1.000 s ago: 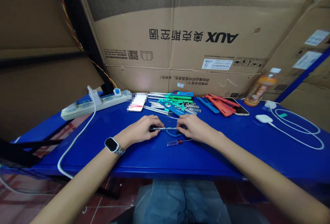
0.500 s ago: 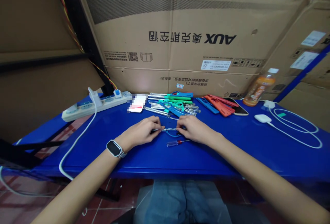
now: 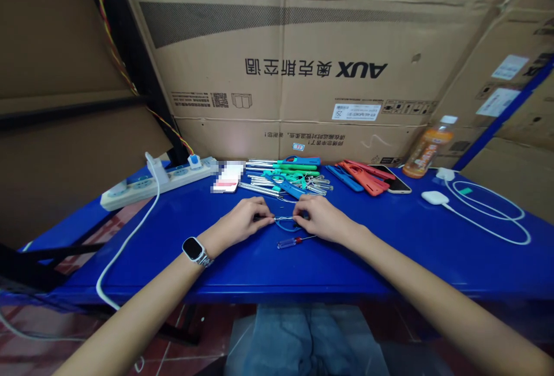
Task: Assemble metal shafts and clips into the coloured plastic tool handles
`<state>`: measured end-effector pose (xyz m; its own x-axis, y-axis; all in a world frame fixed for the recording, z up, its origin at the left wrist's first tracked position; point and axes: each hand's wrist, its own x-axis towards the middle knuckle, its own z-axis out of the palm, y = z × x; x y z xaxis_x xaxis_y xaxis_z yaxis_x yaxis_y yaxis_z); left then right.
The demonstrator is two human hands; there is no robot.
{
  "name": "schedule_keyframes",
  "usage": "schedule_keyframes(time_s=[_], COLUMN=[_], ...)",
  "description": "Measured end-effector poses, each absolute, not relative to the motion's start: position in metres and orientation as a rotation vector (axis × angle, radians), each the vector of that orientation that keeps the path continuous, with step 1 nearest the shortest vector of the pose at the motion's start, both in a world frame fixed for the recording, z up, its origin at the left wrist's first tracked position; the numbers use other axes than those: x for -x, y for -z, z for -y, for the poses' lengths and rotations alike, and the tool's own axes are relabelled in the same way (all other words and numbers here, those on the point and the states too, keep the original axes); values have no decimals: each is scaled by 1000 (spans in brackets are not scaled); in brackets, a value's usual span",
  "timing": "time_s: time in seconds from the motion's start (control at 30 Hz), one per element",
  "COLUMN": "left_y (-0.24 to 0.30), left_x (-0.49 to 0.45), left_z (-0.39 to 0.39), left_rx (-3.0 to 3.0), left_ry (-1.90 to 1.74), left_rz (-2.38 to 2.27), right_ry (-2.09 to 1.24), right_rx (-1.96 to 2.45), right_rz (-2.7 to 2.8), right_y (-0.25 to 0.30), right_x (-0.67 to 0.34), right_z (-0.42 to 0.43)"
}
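My left hand is closed in a pinch on one end of a thin silvery, wire-like piece. From the other side my right hand pinches the same piece. A curved blue plastic part, like half of a long-nozzle lighter's casing, shows just beneath it, partly hidden by the right fingers. Nearer to me lies a small screwdriver with a clear purple and red handle. Behind the hands is a pile of long lighter parts: green and blue handles and metal nozzle tubes.
Red casings and blue ones lie at the back right beside a phone. An orange drink bottle and a white charger with cable are farther right. A power strip runs along the left; cardboard stands behind.
The camera view has shifted slightly. Both hands keep their pinch in nearly the same place, and the screwdriver and piles lie as before.
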<state>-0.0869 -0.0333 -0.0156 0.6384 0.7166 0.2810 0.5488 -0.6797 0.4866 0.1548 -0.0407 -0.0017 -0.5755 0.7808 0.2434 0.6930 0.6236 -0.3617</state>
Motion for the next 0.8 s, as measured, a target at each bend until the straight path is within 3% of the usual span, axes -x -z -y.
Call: schedule_keyframes(time_s=[0.2,0.5,0.8], left_y=[17,15,13], left_x=[88,91,91], left_z=[30,30,31], left_rx=[-2504,-2529,-2540], left_ry=[-662,-598,-576], left_rz=[-1001,-1040,-1074], right_ry=[-206,42,-38], right_rx=[1304,1689,1636], right_rz=[2227,2322,2281], right_y=[-9,-9,-8], right_x=[-156,-140,-144], right_z=[25,-20,-16])
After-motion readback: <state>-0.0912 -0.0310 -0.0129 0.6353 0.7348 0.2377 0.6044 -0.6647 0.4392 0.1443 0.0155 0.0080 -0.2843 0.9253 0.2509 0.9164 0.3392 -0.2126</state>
